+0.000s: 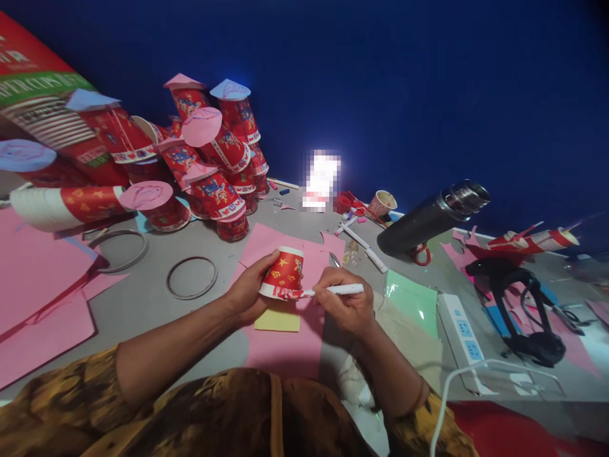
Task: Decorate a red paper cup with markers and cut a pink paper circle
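My left hand (250, 291) is closed around a red paper cup (284, 271) with gold stars, held upside down over a pink paper sheet (290, 346). My right hand (346, 306) grips a white pen (339, 290), whose tip touches the cup's white rim at the lower right. A small yellow paper (277, 321) lies on the pink sheet just under the cup.
A heap of red cups with pink and blue paper lids (209, 165) stands at the back left. Two wire rings (191, 277) lie on the grey table. To the right are a black flask (428, 219), a white power strip (461, 333), a glue gun (514, 292) and a green sheet (413, 298).
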`<control>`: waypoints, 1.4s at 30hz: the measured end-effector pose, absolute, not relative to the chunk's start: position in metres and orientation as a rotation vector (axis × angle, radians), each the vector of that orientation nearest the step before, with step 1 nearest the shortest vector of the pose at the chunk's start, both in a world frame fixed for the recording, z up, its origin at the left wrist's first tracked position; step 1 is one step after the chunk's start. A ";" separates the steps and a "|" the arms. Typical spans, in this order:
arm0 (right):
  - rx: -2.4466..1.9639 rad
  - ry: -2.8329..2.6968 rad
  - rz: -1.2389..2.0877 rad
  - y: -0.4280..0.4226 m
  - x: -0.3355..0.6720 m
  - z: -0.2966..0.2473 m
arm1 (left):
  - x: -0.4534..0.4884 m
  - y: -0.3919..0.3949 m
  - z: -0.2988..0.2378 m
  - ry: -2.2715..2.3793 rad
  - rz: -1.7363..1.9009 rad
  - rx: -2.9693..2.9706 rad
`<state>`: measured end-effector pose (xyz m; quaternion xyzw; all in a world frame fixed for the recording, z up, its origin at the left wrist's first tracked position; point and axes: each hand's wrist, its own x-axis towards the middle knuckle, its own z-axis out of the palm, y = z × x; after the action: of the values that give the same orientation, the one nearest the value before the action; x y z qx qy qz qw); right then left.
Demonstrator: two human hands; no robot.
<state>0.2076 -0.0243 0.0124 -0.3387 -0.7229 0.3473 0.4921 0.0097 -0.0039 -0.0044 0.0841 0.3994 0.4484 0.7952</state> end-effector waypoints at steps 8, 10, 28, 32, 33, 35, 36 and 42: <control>-0.858 -1.710 0.830 -0.025 0.207 0.011 | 0.010 -0.002 -0.002 0.885 0.965 0.148; -0.855 -1.706 0.801 -0.024 0.207 0.011 | 0.010 -0.002 -0.001 0.885 0.967 0.154; -1.099 -1.062 1.086 0.011 0.233 0.012 | -0.008 0.007 0.001 0.715 0.883 0.062; -1.256 -1.130 0.986 0.025 0.254 0.015 | -0.012 0.011 0.003 0.730 0.902 0.058; -1.306 -1.175 0.944 0.027 0.258 0.013 | -0.013 0.012 0.003 0.741 0.906 0.067; -1.414 -1.291 0.854 0.029 0.262 0.006 | -0.013 0.014 0.001 0.754 0.907 0.081; -1.469 -1.356 0.807 0.028 0.261 0.000 | -0.013 0.015 0.000 0.757 0.905 0.078; -1.674 -1.733 0.507 0.018 0.248 -0.031 | -0.013 0.019 -0.003 0.770 0.897 0.008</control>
<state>0.2476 0.0179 -0.0308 -0.6410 -0.6636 0.1942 0.3332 -0.0126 0.0190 -0.0030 0.0037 0.3631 0.4230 0.8302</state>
